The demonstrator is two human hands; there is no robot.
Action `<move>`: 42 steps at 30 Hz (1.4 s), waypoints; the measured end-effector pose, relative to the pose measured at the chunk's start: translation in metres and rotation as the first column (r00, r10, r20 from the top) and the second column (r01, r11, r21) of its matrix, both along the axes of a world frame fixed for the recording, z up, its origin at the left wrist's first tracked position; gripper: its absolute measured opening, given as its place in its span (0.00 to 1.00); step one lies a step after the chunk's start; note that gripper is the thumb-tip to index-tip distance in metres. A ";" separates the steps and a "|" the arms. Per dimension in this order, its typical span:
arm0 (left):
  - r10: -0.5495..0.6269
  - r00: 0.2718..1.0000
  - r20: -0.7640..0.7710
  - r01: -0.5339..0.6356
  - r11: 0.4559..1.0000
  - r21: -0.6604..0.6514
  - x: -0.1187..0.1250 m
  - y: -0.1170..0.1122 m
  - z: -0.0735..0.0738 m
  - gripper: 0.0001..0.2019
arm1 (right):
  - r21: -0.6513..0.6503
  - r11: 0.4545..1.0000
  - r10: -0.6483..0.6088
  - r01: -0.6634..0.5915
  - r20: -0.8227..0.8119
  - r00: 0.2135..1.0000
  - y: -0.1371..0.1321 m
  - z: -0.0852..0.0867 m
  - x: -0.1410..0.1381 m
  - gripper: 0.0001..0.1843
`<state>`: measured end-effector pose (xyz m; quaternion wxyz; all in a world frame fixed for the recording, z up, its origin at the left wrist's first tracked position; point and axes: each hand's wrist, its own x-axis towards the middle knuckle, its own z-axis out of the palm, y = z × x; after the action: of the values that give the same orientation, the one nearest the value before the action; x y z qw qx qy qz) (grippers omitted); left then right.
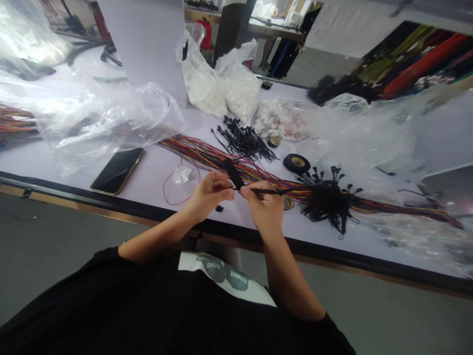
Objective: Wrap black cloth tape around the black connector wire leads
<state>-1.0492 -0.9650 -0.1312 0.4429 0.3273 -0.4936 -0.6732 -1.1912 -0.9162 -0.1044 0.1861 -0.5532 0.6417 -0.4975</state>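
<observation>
My left hand (pixel 211 192) pinches a black tube-like piece (pixel 233 173) that sticks up and away from my fingers. My right hand (pixel 264 204) is closed on a thin black wire (pixel 275 192) that runs right toward a pile of black connector leads (pixel 328 199). Both hands meet just above the near edge of the pale table (pixel 155 175). Behind them a long bundle of coloured wires (pixel 207 155) lies across the table.
A black phone (pixel 117 170) lies at the left. A roll of black tape (pixel 296 162), a smaller roll (pixel 274 142), loose black cable ties (pixel 244 140), bags of white parts (pixel 221 86) and clear plastic sheeting (pixel 107 116) surround the work spot. A thin red wire loop (pixel 173 190) lies near my left hand.
</observation>
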 end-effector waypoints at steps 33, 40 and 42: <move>0.212 0.894 0.394 0.072 0.801 -0.595 0.002 0.000 0.005 0.07 | -0.168 0.984 0.061 -0.067 -0.045 0.997 0.000 0.001 0.002 0.13; 0.334 0.813 0.477 0.126 0.698 -0.705 0.007 -0.001 0.006 0.01 | 0.041 0.999 -0.008 -0.016 0.529 0.849 -0.008 -0.009 0.017 0.19; 0.339 0.805 0.488 0.138 0.692 -0.709 0.010 0.000 0.007 0.01 | 0.099 0.994 -0.025 -0.056 0.671 0.741 -0.012 -0.008 0.020 0.19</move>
<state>-1.0396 -0.9652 -0.1242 0.3984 0.3473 -0.8062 -0.2659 -1.1713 -0.9282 -0.1120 0.4393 -0.3313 0.5541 -0.6247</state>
